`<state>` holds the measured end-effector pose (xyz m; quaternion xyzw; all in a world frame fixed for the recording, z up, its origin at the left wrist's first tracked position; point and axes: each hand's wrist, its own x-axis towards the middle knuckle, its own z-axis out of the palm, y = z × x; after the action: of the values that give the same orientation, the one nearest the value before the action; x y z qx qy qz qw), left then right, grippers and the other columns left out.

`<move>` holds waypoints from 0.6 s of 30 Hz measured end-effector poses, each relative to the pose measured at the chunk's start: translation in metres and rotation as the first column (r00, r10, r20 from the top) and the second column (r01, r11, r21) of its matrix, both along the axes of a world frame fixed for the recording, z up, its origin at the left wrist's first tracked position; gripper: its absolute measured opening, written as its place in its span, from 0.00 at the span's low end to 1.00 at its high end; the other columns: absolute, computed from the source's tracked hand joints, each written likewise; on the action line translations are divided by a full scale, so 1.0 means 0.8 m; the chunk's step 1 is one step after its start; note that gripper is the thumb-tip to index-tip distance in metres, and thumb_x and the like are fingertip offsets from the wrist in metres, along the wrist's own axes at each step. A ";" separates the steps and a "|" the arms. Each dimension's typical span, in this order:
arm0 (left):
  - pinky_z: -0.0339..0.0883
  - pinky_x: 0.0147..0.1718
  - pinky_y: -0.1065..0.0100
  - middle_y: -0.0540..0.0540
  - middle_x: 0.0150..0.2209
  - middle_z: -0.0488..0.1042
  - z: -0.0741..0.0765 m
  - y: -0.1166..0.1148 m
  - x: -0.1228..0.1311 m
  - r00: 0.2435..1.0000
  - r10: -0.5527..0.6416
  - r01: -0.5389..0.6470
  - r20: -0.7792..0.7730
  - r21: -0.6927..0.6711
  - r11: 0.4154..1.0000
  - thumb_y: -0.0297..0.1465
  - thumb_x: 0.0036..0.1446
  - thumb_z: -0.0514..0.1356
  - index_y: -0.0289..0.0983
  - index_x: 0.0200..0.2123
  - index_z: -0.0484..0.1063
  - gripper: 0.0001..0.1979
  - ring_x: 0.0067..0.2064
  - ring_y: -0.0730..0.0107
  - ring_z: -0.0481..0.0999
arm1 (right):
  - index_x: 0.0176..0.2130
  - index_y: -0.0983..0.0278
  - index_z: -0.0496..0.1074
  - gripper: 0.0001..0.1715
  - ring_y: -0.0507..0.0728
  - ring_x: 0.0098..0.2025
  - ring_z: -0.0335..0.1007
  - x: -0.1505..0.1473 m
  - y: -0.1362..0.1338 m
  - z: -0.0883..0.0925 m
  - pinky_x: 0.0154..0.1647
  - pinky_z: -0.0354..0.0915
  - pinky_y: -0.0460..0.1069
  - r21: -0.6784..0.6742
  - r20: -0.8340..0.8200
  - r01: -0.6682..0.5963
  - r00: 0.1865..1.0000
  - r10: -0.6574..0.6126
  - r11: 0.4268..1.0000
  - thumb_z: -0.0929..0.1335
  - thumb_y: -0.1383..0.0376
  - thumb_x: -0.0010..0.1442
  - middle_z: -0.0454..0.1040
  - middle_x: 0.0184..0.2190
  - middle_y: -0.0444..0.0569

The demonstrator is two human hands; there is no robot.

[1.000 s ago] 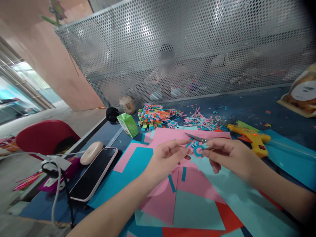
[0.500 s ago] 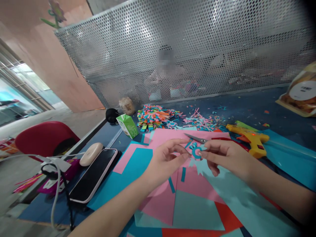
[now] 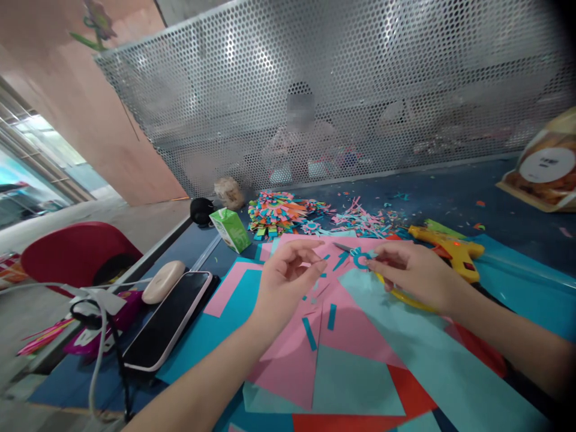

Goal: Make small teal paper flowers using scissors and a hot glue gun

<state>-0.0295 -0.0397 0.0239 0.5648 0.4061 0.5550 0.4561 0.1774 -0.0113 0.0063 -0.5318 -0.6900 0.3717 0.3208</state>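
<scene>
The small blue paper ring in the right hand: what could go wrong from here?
The right hand seems to pinch the paper ring by its edge, so it might slip. The scissors show a bare blade close by that could snag it. The yellow glue gun has its light on, so its tip may be hot.

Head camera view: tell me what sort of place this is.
Probably a papercraft workbench, perhaps in a workshop. The right hand holds a small blue paper ring, a yellow plastic glue gun lies to its right, and thin pink and blue paper cuttings are heaped farther back.
</scene>
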 end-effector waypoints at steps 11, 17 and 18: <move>0.65 0.35 0.70 0.44 0.36 0.76 -0.005 0.013 -0.015 0.656 0.010 0.174 -0.755 0.164 0.971 0.28 0.56 0.55 0.38 0.36 0.75 0.09 0.37 0.70 0.73 | 0.30 0.61 0.67 0.14 0.55 0.26 0.67 0.012 0.005 -0.004 0.27 0.60 0.50 0.271 0.415 -0.047 0.907 -0.073 0.961 0.60 0.55 0.58 0.71 0.23 0.46; 0.65 0.36 0.71 0.47 0.38 0.77 0.020 0.006 -0.028 0.262 -0.107 0.415 -0.959 0.012 0.910 0.27 0.55 0.55 0.40 0.43 0.73 0.13 0.38 0.68 0.75 | 0.34 0.60 0.72 0.11 0.54 0.31 0.69 0.007 -0.001 0.003 0.29 0.60 0.48 0.350 0.456 -0.130 0.889 -0.047 0.928 0.61 0.61 0.58 0.76 0.32 0.46; 0.64 0.36 0.71 0.47 0.38 0.77 0.024 0.005 -0.030 0.200 -0.144 0.452 -0.969 -0.039 0.891 0.26 0.54 0.55 0.41 0.44 0.72 0.14 0.38 0.68 0.75 | 0.35 0.60 0.72 0.11 0.54 0.32 0.70 0.007 -0.002 0.003 0.30 0.60 0.47 0.367 0.464 -0.139 0.884 -0.052 0.920 0.61 0.62 0.58 0.76 0.34 0.46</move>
<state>-0.0537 -0.0357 0.0429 0.9031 0.4033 0.0471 0.1400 0.1832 -0.0127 0.0084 -0.5146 -0.8186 0.0956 0.2367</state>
